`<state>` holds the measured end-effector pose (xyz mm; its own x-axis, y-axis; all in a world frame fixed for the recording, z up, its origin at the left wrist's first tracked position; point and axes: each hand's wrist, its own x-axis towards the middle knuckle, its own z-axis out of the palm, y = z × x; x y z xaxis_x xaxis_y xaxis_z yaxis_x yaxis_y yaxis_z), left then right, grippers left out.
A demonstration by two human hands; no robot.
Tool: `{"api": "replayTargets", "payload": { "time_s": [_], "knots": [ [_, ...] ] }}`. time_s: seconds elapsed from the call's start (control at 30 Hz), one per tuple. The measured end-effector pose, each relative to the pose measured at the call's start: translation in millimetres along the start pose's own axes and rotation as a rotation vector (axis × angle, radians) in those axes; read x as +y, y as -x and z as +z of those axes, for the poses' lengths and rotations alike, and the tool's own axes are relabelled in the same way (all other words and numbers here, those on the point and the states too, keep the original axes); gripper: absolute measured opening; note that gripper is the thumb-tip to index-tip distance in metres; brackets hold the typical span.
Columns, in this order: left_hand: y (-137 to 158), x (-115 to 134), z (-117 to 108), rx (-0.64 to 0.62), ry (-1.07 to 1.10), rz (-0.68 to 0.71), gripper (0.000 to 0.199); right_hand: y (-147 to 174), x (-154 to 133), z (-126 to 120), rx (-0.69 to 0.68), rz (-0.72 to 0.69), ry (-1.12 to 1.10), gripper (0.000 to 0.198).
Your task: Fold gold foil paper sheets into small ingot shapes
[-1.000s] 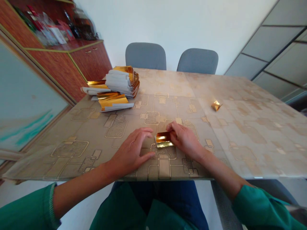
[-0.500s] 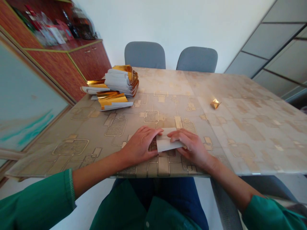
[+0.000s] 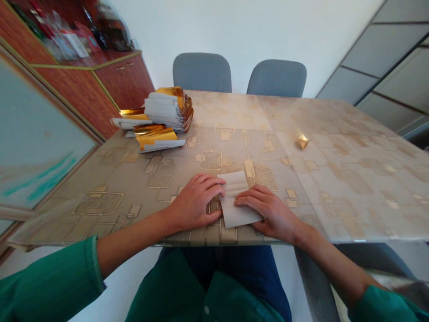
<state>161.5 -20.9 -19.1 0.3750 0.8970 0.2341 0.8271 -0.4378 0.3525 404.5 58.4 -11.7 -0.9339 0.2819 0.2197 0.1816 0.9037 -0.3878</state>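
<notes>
A pale sheet of paper (image 3: 237, 212) with several crosswise creases lies near the table's front edge, its plain side up. My left hand (image 3: 197, 199) grips its left edge, fingertips on top and the thumb low by the edge. On the opposite side, my right hand (image 3: 264, 205) has its fingers bent over the sheet, with the thumb at the lower right edge, partly under the hand. The underside of the sheet is hidden. Farther right on the table sits a small folded gold paper piece (image 3: 302, 142).
A stack of gold-and-white paper sheets (image 3: 164, 112) stands at the back left of the patterned tablecloth (image 3: 187, 165). Two grey chairs (image 3: 202, 71) are behind the table. A reddish wooden cabinet (image 3: 129, 80) holding bottles is at the left.
The sheet has opened out from a narrower folded strip and now shows its creases and more of its length. Both hands stay at its sides; the view has tilted slightly.
</notes>
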Motion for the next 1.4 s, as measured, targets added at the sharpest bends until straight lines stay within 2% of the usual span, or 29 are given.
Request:
{"api": "replayTargets", "payload": {
  "time_s": [0.1, 0.33, 0.43, 0.67, 0.9, 1.17, 1.4],
  "knots": [
    [1, 0, -1, -0.01, -0.012, 0.003, 0.025, 1, 3, -7, -0.02, -0.013, 0.011, 0.049],
    [1, 3, -3, -0.041, -0.025, -0.002, 0.021, 7, 7, -13, -0.077, -0.049, 0.022, 0.036],
    [0, 3, -1, -0.035, -0.033, -0.015, 0.014, 8, 9, -11, -0.063, -0.064, 0.017, 0.032],
    [-2, 1, 1, -0.022, -0.04, -0.006, 0.015, 10, 11, -13, 0.011, -0.093, 0.016, 0.017],
    [-2, -3, 3, 0.007, -0.005, -0.004, 0.018, -2, 15, -9, 0.049, -0.016, 0.017, 0.027],
    [-4, -5, 2, 0.0, 0.028, -0.006, 0.021, -20, 30, -2, 0.113, 0.084, -0.084, 0.011],
    [-8, -1, -2, -0.017, 0.029, -0.051, 0.018, -28, 34, 3, 0.173, 0.135, -0.102, 0.007]
  ]
}}
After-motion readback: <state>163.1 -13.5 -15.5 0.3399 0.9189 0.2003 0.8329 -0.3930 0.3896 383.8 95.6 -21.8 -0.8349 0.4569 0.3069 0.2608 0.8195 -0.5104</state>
